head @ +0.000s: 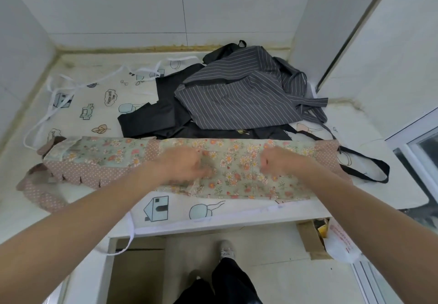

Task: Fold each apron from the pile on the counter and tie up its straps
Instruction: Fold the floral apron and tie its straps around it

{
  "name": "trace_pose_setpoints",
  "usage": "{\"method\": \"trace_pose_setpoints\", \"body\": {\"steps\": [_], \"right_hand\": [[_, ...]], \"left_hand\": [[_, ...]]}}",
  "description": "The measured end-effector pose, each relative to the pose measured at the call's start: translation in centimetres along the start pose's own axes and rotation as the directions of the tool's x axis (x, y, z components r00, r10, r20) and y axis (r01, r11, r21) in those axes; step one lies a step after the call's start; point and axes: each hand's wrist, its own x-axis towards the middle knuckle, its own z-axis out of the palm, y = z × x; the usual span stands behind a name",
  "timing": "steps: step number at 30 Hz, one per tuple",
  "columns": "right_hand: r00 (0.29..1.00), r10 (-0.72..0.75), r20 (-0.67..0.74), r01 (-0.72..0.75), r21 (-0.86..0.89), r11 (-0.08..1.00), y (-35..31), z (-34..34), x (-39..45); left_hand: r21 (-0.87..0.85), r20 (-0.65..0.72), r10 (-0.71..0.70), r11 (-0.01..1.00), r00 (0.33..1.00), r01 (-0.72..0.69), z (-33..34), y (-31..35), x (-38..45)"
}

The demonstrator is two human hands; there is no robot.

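Observation:
A floral apron with pink dotted trim lies folded into a long strip across the near part of the counter. Its pink dotted straps trail off at the left end. My left hand and my right hand rest on the strip's middle, both blurred, fingers curled into the fabric. Behind it sits the pile: a grey striped apron on top of a black apron. Under everything is spread a cream apron printed with cartoons, its white straps looping at the far left.
White tiled walls close the counter at the back and both sides. A black strap loops at the right counter edge. Below the counter stand cardboard boxes and a white plastic bag. My legs and a shoe are on the floor.

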Motion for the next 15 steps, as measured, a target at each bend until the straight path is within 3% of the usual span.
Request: {"method": "trace_pose_setpoints", "body": {"steps": [2,3,5,7,11,15], "right_hand": [[0.936,-0.089,-0.34,0.054,-0.11,0.992,-1.2,-0.4,0.9],[0.925,-0.113,-0.362,0.06,-0.154,0.986,-1.8,-0.2,1.5],[0.981,-0.09,-0.173,0.054,-0.2,0.978,-3.0,0.9,2.3],[0.999,-0.037,-0.007,0.034,-0.226,0.974,-3.5,2.1,3.0],[0.995,-0.096,0.025,0.098,-0.115,0.989,-2.0,2.9,3.4],[0.997,-0.039,0.062,0.044,-0.076,0.996,2.1,3.4,2.7]], "left_hand": [[0.068,-0.332,-0.04,0.995,0.943,0.066,-1.5,-0.3,0.7],[0.067,-0.379,-0.019,0.997,0.925,0.048,-1.7,-0.4,1.0],[0.119,-0.188,0.102,0.99,0.977,-0.08,-0.8,-0.2,1.9],[0.212,0.049,0.158,0.963,0.986,-0.164,0.9,0.7,2.9],[0.232,0.289,-0.006,0.971,0.957,-0.064,2.5,1.9,5.2],[0.288,0.367,-0.166,0.956,0.915,0.058,2.6,3.2,7.3]]}}
